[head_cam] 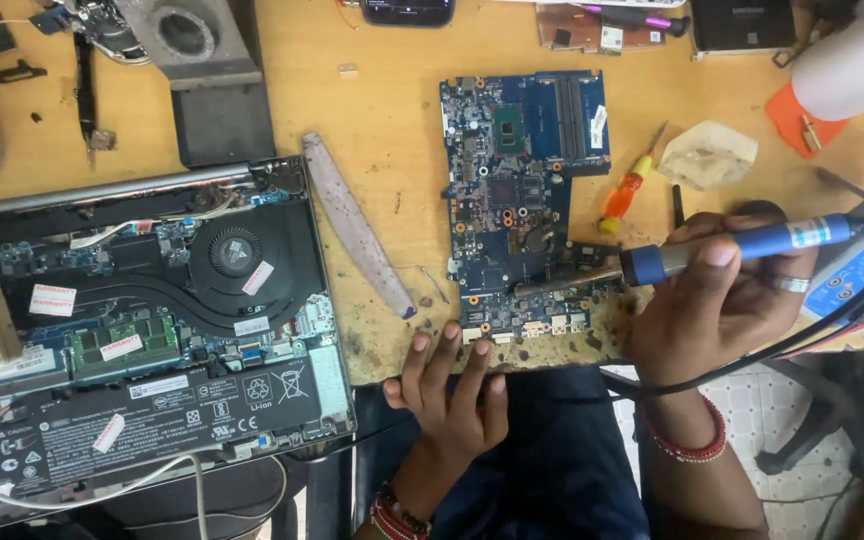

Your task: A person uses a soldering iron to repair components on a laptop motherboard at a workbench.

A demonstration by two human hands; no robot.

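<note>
The right hand [722, 300] grips a soldering iron [652, 265], tip on the board [522, 200] near its lower edge. The left hand [452, 390] lies flat, fingers spread, steadying that edge. Soldering looks underway; the next touch needs a still tip.

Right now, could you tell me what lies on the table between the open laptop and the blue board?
In the head view, a grey strip lies between laptop and board.

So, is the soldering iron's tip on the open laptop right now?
No, the right hand holds the soldering iron with its tip on the loose blue circuit board.
</note>
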